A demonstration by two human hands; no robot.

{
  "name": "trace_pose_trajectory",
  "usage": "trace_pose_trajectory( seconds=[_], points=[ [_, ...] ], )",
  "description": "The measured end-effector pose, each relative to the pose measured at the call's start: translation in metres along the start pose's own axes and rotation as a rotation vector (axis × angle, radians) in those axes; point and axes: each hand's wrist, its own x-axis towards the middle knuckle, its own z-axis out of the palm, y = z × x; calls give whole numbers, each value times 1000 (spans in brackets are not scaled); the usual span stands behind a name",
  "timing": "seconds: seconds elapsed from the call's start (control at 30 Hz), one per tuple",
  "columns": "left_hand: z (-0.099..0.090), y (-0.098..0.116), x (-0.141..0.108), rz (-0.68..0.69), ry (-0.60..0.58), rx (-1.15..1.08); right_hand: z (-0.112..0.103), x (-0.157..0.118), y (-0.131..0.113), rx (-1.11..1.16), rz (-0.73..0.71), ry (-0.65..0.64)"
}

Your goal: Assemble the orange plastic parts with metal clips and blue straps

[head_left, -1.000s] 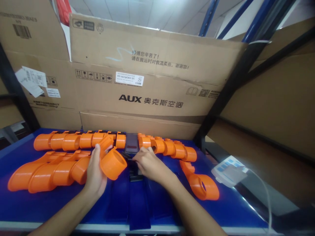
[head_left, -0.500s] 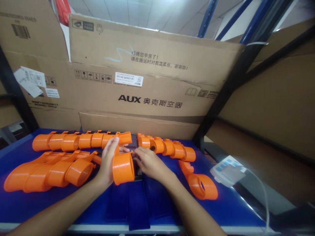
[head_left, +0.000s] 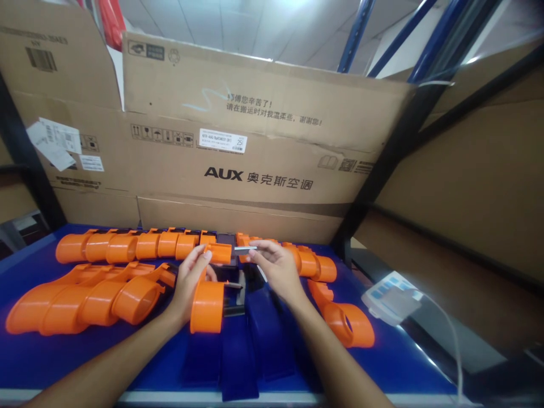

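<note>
Two bare hands work over a blue tabletop (head_left: 403, 368). The left hand (head_left: 189, 283) grasps an orange plastic ring bracket (head_left: 207, 307) between thumb and fingers; the bracket sits on that hand's inner side, its ring hanging below and its flat end up by the fingertips. The right hand (head_left: 277, 269), level with it, pinches a thin metallic strip (head_left: 245, 249) that points at the bracket's flat end; whether the two touch is unclear. Between and below the hands lie dark blue flat strips (head_left: 239, 357). Similar orange parts sit in a cluster (head_left: 85, 300) left of the left hand, and in a row (head_left: 123, 248) beyond it. Right of the right hand are a single orange piece (head_left: 359, 326) and, farther out, a white corded device (head_left: 393, 297). Beyond both hands stands a cardboard panel (head_left: 255, 153) printed "AUX".
</note>
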Motion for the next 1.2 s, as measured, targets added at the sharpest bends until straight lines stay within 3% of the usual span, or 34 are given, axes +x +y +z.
trace_pose_trajectory(
  seconds=[0.37, 0.87, 1.2],
  points=[
    [4, -2, -4, 24, -20, 49, 4, -1, -2, 146, 43, -15],
    [10, 2, -8, 69, -58, 89, 4, -4, 5, -115, -39, -49],
    [4, 8, -5, 48, -20, 116, 8, -5, -7, 107, 78, -68]
  ],
)
